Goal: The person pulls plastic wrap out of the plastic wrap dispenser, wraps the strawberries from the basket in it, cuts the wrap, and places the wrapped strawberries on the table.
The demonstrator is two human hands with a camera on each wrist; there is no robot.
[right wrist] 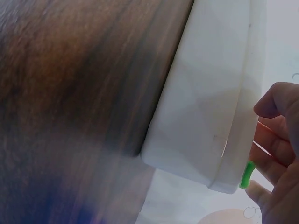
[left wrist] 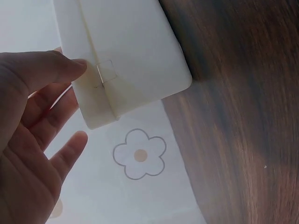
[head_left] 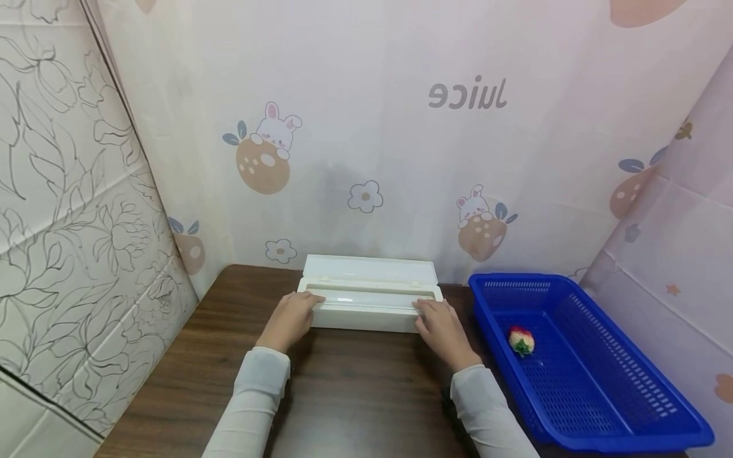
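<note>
A long white plastic-wrap dispenser box (head_left: 366,320) sits at the table's back edge, its hinged lid (head_left: 369,270) raised behind it. Through a long opening in its top, a pale, shiny roll (head_left: 366,300) shows. My left hand (head_left: 290,320) is at the left front corner, thumb on the front rim and fingers over the top. At the opposite corner my right hand (head_left: 443,331) grips the rim in much the same way. A small green tab (right wrist: 247,175) sticks out at the box's edge beside my right fingers. Both hands' fingers are partly hidden behind the box in the wrist views.
To the right stands a blue plastic basket (head_left: 509,388) with a red and cream strawberry-like piece (head_left: 521,341) inside. The dark wooden table (head_left: 355,394) ends at a printed curtain (head_left: 366,127) behind. A flower-patterned sheet (head_left: 69,254) hangs on the left.
</note>
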